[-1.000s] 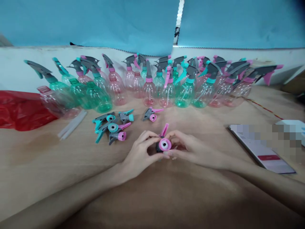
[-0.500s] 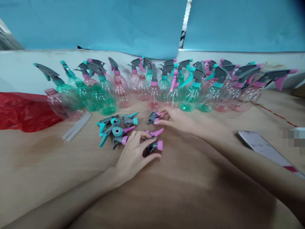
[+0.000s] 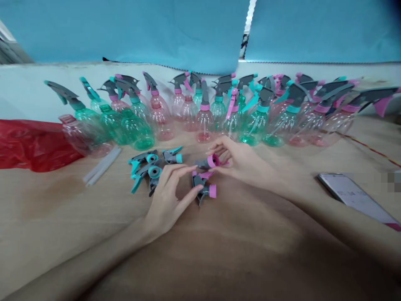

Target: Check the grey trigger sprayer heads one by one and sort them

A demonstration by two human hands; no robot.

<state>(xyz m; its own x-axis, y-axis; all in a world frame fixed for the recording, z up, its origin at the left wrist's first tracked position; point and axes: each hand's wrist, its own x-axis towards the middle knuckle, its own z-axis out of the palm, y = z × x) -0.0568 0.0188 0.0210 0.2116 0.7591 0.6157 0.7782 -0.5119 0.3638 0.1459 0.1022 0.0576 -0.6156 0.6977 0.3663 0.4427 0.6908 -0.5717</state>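
My right hand (image 3: 238, 161) pinches a grey and pink spray trigger head (image 3: 209, 162) just above the wooden table (image 3: 219, 251). My left hand (image 3: 169, 194) hovers beside another grey and pink trigger head (image 3: 205, 189) lying on the table, thumb tip touching it, fingers loosely spread. Left of my hands lies a small cluster of teal and grey trigger heads (image 3: 153, 165). Behind them a row of clear pink and green spray bottles (image 3: 206, 115) with trigger heads lines the back of the table.
A red plastic bag (image 3: 31, 144) lies at the far left, with white dip tubes (image 3: 102, 167) beside it. A phone (image 3: 357, 200) rests at the right. A blue sheet (image 3: 156, 29) hangs behind the bottles.
My left hand set the pink trigger head down on the table. My right hand reached to a second pink head near the bottles and has lifted it toward the centre.
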